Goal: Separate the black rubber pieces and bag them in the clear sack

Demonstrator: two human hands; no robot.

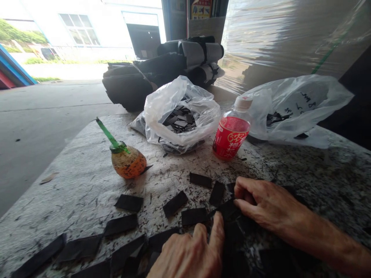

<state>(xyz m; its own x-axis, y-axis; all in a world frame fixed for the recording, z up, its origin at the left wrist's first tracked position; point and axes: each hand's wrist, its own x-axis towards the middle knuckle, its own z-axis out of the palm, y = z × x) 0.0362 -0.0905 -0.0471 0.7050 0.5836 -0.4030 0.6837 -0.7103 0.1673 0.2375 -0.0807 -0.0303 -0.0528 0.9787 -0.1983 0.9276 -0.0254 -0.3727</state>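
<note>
Flat black rectangular pieces lie scattered over the near part of the table. My left hand (191,251) is at the bottom centre, its index finger stretched out onto the edge of a black piece (227,210) and its other fingers bent. At the far edge of that same piece, my right hand (257,199) has thumb and fingers pinched together on it. Single pieces lie just beyond the hands, among them a black strip (194,216) beside my left index finger and another strip (216,193) near my right fingertips. What lies beneath my palms is hidden.
A clear bag of black pieces (181,133) stands behind, with a red-labelled bottle (232,133) beside it and a second plastic bag (290,127) at right. An orange pot with a green stick (129,164) sits left. Black rolls (162,65) lie beyond the table.
</note>
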